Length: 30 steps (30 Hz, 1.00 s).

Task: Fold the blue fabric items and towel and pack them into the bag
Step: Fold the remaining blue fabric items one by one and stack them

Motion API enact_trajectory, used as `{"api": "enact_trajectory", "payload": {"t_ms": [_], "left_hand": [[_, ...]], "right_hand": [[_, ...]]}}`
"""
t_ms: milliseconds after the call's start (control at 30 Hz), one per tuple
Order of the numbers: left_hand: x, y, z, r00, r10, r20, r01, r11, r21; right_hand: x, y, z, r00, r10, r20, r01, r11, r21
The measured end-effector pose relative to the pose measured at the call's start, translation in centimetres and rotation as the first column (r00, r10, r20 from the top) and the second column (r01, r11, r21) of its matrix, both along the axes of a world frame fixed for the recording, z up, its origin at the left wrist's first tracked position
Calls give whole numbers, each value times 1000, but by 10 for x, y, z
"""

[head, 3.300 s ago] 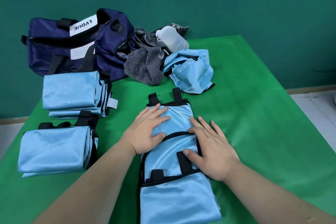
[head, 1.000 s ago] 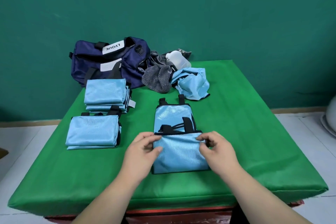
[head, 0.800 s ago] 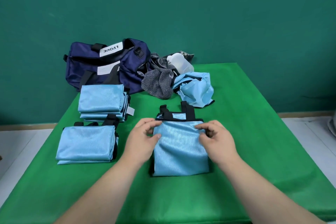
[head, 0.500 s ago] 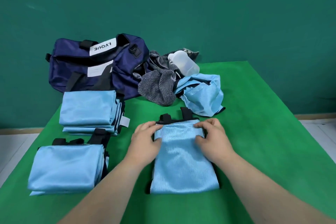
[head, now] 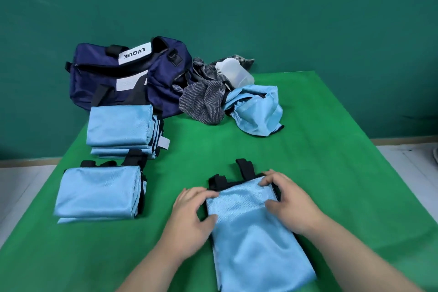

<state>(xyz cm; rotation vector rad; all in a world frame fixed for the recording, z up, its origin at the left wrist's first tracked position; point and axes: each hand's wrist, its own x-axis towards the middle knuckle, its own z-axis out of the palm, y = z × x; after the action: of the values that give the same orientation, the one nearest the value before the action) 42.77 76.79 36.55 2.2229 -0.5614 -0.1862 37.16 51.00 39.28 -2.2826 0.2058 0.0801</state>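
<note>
Both hands, left hand (head: pixel 189 216) and right hand (head: pixel 290 204), pinching the top corners of a folded blue cloth (head: pixel 251 232) on the green surface (head: pixel 331 161). Two folded stacks (head: pixel 118 130) at left. Navy bag (head: pixel 123 78), grey towel (head: pixel 203 102) behind.

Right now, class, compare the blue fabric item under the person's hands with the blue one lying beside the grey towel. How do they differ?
The blue item under the hands is folded flat into a neat rectangle; the blue item by the towel is crumpled in a heap. The first lies near the table's front edge, gripped at its far corners; the second sits towards the back, untouched. Both are light blue with black trim.
</note>
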Motion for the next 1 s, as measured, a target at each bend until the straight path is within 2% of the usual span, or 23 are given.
{"api": "enact_trajectory", "payload": {"t_ms": [100, 167, 233, 300, 367, 500, 567, 667, 833, 1000], "left_hand": [[-34, 4, 0, 1000, -6, 30, 7, 999, -37], [-41, 0, 6, 1000, 9, 29, -7, 998, -59], [-40, -6, 15, 997, 19, 70, -21, 999, 27], [-37, -13, 22, 992, 2, 130, -24, 986, 167], [-32, -18, 27, 990, -31, 139, -6, 965, 261], [-18, -22, 27, 986, -60, 154, 10, 951, 309], [-10, -21, 25, 985, -27, 169, -17, 967, 255], [-4, -17, 17, 989, 53, 139, -64, 995, 75], [-6, -14, -3, 986, 109, 125, -122, 988, 99], [4, -19, -6, 985, 98, 142, -121, 979, 163]], "right_hand": [[-27, 6, 11, 990, -61, 129, 67, 997, -49], [-38, 22, 18, 983, 7, 183, 38, 970, -240], [-47, 45, 17, 985, 127, 121, -61, 893, -446], [-55, 63, 4, 982, 188, 29, -143, 829, -541], [-60, 69, -12, 978, 210, -7, -175, 794, -582], [-63, 67, -21, 976, 215, -29, -185, 756, -628], [-63, 66, -20, 974, 225, -30, -195, 757, -624], [-64, 67, -18, 974, 221, -49, -202, 752, -627], [-62, 68, -17, 971, 221, -95, -230, 736, -637], [-58, 67, -17, 965, 219, -146, -260, 708, -656]]}}
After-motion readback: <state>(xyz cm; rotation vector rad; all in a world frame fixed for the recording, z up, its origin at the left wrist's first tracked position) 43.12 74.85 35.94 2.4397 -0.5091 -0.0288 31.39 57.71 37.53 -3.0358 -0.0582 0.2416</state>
